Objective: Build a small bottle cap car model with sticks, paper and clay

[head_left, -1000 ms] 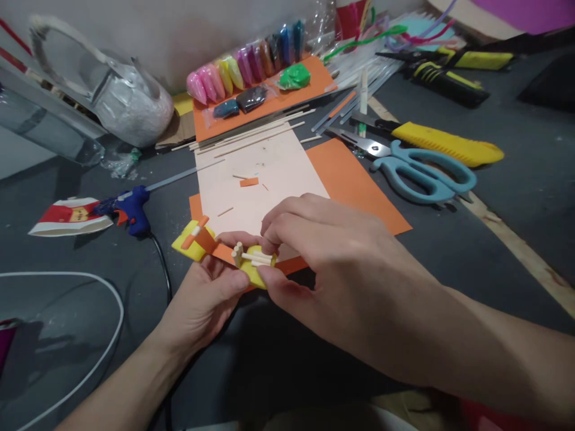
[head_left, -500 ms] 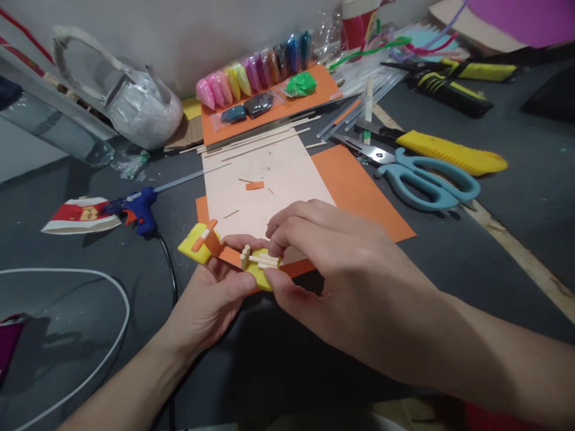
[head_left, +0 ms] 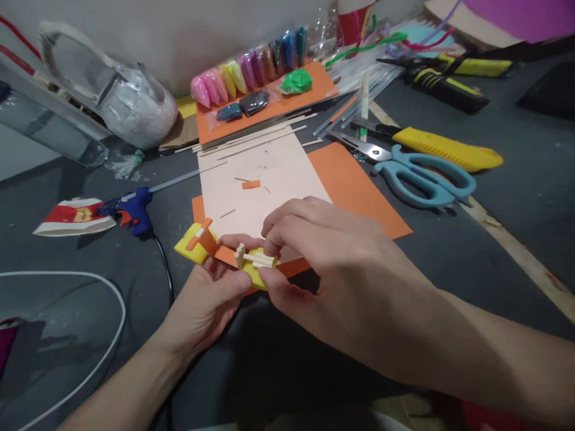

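Observation:
A small craft model made of yellow clay pads, an orange paper strip and short wooden sticks is held low over the table. My left hand grips it from beneath, thumb on the near edge of the right pad. At that pad's right side, my right hand pinches with thumb and fingers around the stick ends. The left yellow pad carries an upright orange piece with a white band. My right fingertips partly cover the sticks.
A blue glue gun lies to the left. Blue-handled scissors and a yellow cutter lie right. Beyond the white sheet are long sticks and bagged clay. A silver teapot stands at back left.
The whole view has shifted slightly, so everything appears a little further left. Both hands keep the same hold on the model.

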A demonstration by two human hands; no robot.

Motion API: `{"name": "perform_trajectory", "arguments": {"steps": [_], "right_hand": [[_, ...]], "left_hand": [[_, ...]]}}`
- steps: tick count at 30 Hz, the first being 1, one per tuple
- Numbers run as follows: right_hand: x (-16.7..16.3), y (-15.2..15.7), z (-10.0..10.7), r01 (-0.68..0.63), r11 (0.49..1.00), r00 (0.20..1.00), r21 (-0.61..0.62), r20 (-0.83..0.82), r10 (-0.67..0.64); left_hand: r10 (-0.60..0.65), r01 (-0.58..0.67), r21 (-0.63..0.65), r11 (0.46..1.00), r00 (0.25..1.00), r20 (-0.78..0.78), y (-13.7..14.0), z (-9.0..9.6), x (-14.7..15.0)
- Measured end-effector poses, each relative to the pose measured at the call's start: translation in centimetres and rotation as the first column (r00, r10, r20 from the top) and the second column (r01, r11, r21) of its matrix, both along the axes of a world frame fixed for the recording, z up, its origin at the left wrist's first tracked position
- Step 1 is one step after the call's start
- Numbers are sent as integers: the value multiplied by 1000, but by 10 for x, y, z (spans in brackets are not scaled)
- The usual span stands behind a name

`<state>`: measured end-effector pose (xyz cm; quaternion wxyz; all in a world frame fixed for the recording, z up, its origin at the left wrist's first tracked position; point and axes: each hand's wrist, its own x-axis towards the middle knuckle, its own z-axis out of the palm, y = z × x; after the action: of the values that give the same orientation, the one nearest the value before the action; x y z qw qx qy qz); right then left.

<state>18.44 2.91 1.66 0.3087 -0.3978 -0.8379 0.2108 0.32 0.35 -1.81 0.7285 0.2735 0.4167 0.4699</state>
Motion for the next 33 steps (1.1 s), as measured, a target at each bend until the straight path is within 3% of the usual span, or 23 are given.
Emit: {"name": "perform_trajectory", "arguments": {"steps": [16,20,23,26,30,33], "right_hand": [[1,2,-5,1,999,1000,48,-18,0],[5,7,-4,56,998,998,-20,-2,-56],[12,18,-9,118,990,991,-83,72,-112],[16,30,-19,169,985,960,-35,233,-156],[12,39,-32,141,990,882,7,454,-129],[11,41,-37,98,995,877,37,468,-104]], "left_hand": [[-7,7,2,1000,1000,-11,-1,-1,-1],[38,-39,-19,999,999,-30,0,2,-4],[69,-69,-22,997,998,3,1,8,-7],[74,-69,-40,997,987,141,4,13,-11],[52,-27,-91,995,956,287,6,17,-15],[46,-3,-130,991,944,328,5,17,-15]]}}
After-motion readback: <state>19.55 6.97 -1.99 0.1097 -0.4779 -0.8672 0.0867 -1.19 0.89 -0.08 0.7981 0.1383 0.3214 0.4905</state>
